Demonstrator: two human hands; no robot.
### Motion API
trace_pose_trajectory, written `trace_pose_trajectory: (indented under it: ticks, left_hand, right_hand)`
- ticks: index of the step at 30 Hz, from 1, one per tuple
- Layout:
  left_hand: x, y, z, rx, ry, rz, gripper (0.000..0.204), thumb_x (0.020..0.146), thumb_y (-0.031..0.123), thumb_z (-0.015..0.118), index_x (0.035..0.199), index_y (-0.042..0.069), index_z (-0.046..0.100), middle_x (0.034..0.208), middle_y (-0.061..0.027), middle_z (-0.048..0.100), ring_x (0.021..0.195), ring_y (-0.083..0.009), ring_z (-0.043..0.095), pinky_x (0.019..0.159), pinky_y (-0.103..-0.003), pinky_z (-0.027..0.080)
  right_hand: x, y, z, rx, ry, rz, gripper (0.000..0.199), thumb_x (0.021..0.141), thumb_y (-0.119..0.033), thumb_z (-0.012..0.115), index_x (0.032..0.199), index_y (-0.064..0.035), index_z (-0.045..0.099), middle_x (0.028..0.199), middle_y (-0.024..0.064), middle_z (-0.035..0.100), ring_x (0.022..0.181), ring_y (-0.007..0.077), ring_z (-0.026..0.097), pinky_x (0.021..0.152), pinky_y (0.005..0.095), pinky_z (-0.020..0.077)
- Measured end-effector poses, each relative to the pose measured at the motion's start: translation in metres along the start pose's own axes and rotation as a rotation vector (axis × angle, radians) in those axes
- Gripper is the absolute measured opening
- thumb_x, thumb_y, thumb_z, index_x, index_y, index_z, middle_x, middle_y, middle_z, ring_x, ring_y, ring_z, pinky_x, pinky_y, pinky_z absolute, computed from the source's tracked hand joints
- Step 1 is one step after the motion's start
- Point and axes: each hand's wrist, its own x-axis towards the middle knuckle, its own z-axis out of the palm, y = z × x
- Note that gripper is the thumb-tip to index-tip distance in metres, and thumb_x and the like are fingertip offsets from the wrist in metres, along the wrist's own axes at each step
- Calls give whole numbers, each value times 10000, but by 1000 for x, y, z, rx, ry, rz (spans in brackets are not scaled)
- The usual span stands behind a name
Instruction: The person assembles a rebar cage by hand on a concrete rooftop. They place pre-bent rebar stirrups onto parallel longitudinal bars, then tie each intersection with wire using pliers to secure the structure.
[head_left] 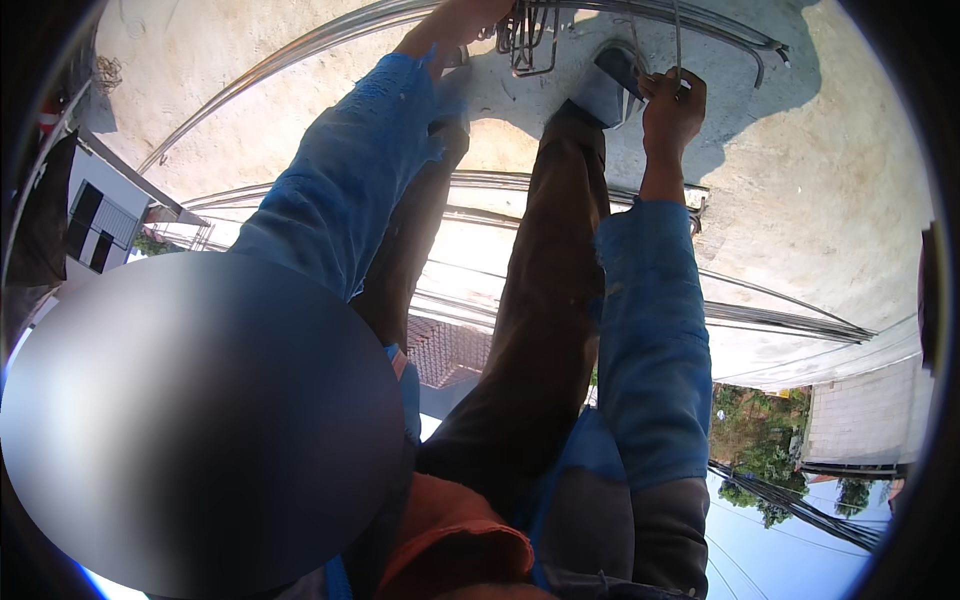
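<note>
Though apart, L/R hands (474, 16) (673, 112) nr feet (606, 88).

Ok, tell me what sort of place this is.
Probably an outdoor work yard or construction site: long metal rods lie across bare, sunlit ground, bent metal pieces are by the left hand, and trees show at one side.
</note>
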Motion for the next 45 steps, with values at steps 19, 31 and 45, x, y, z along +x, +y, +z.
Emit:
trace_pose_trajectory:
  ticks: [19,31,45]
  left_hand:
    - [20,-37,-32,37,-192,184,588,889,512,835,947,-52,681,731,-91,665,601,-185,613,500,-399,455]
    - [20,-46,-32,-246,-389,171,287,922,273,807,924,-1,719,688,-53,644,550,-163,588,443,-340,398]
    - [22,-37,-5,-261,-333,-21,372,907,356,840,928,-3,748,714,-52,636,573,-139,548,470,-322,383]
  right_hand:
    - [-81,-13,136,-439,-392,-44,377,1028,-375,701,1211,-48,734,1051,142,781,923,201,743,810,362,560]
    - [-65,-11,140,-940,-126,-521,500,866,-420,813,1271,-164,670,1177,150,673,993,387,734,852,514,597]
    - [-66,12,144,-697,98,-879,353,903,-179,731,1206,-13,655,1183,233,620,1061,406,660,918,478,577]
